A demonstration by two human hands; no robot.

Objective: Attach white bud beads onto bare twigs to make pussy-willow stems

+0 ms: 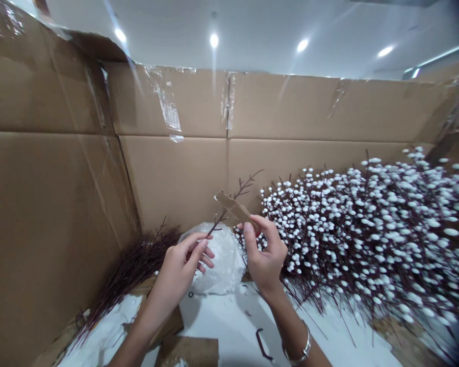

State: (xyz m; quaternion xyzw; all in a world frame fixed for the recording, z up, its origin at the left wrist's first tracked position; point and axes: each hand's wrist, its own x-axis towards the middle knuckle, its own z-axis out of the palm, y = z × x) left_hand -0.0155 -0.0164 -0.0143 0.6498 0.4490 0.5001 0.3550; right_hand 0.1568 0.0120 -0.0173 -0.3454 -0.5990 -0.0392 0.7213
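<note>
Between the thumb and fingers of my left hand (185,260) is a thin dark brown twig (217,222) with short side shoots, its tip slanting up to the right. My right hand (266,251) pinches a torn strip of brown cardboard (234,207). The strip crosses in front of the twig's upper part; whether they touch, I cannot tell. Behind my hands lies a clear plastic bag (225,255) with white contents. Many white-tipped branches (367,224) are heaped to the right of my right hand. A pile of bare dark twigs (137,267) lies left of my left hand.
Tall cardboard walls (168,178) enclose the back and left of the white work surface (233,321). Near the front lie a cardboard piece (191,350) and a bent dark piece (262,345). More white material (110,326) is at the front left.
</note>
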